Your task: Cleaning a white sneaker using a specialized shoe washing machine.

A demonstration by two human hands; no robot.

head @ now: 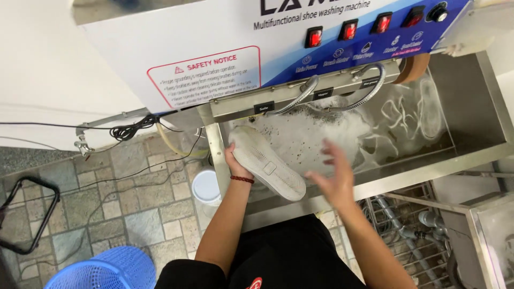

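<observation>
While left hand clasps white shoe sole-up over near-left rim of steel tub, right hand hovers beside heel, fingers spread, holding nothing. Head view: foam in tub. Risks, as I judge: wet shoe slipping from one-handed hold; drips reaching loose cables on tiled floor.
</observation>
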